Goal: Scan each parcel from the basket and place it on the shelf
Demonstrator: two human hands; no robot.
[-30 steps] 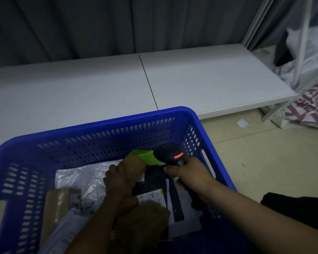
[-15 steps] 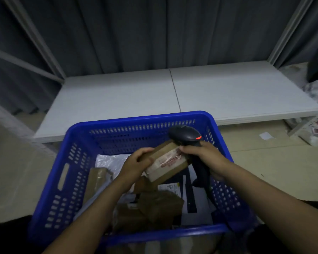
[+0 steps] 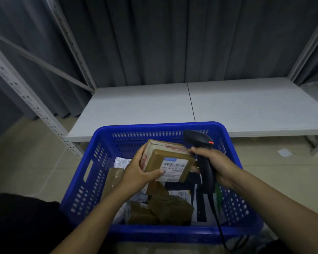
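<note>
Now, shelf (image 3: 136,110): low white board in a grey metal frame, lying across the far side of the floor with a dark curtain (image 3: 154,43) hanging behind it.
Basket (image 3: 103,136): blue, slotted plastic, standing on the floor just in front of the shelf, with more brown boxes and pale mail bags (image 3: 169,208) heaped inside.
Arms: both bare forearms reach forward from the lower corners and meet over the middle of the basket.
Left hand (image 3: 138,173): grips the parcel from its left end, thumb laid across the near edge of the labelled face, fingers curled round the far side.
Right hand (image 3: 218,165): wrapped round the handle of the scanner, knuckles outward, with a fingertip touching the parcel's right end.
Parcel (image 3: 165,158): small taped brown box, held above the basket and clear of the pile, tilted so that its white shipping label (image 3: 174,167) faces up.
Scanner (image 3: 198,138): black, upright in the fist just right of the parcel, head above the box's far right corner, a red light showing on it, and its cable (image 3: 217,217) trailing down over the near rim.
</note>
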